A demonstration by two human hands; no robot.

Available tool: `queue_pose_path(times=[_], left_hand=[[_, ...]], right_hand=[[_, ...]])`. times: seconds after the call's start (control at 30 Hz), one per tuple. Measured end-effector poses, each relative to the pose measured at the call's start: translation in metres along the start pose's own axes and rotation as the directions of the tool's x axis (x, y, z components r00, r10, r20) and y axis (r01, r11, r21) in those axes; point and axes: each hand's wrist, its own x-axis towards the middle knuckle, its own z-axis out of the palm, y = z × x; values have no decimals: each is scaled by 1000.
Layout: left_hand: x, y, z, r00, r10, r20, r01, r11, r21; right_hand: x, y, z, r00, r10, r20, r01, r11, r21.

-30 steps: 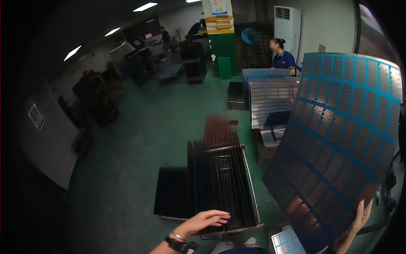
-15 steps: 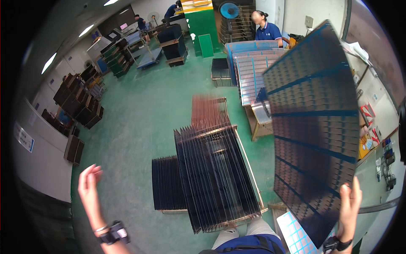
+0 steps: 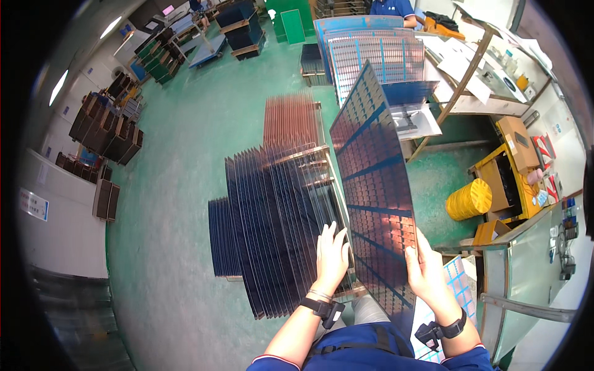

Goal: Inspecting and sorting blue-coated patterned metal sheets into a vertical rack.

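Observation:
A large dark circuit board panel (image 3: 377, 185) with copper pads and blue stripes stands tilted upright in front of me. My right hand (image 3: 426, 264) grips its right edge, thumb on the near face and fingers behind. My left hand (image 3: 332, 256) is open, fingers spread, beside the right end of a rack full of upright dark panels (image 3: 269, 229). It looks close to the held panel's left edge; whether it touches anything I cannot tell. The held panel's lower end comes down by my legs.
More dark panels (image 3: 223, 238) stand left of the rack, reddish ones (image 3: 289, 120) beyond it. Striped panels (image 3: 377, 59) lean on a table, a person (image 3: 394, 8) behind. A yellow drum (image 3: 468, 200) and a glass-topped bench (image 3: 532, 278) are right; a striped sheet (image 3: 459, 281) lies near my right forearm.
The panel has swung down and left toward the rack, with my right hand still on its edge. My left hand has come in from far left to the rack's right side. The view has shifted.

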Motion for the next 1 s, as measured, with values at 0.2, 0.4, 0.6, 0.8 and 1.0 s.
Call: queue_pose_path(times=[0.2, 0.4, 0.6, 0.8, 1.0], left_hand=[[-6, 2, -2, 1000, 0, 19, -2, 996, 93], [-9, -2, 0, 999, 7, 36, -12, 991, 130], [-11, -8, -1, 999, -19, 32, 14, 990, 138], [-7, 0, -2, 998, -63, 7, 62, 993, 96], [-6, 1, 4, 997, -80, 10, 79, 994, 79]], right_hand=[[9, -8, -1, 989, 53, 137, -49, 998, -36], [24, -10, 4, 981, 30, 194, -23, 999, -36], [44, -13, 15, 964, 24, 263, -14, 999, -43], [56, -10, 23, 962, 4, 274, 10, 999, -48], [66, -17, 32, 950, 74, 303, -41, 993, -114]])
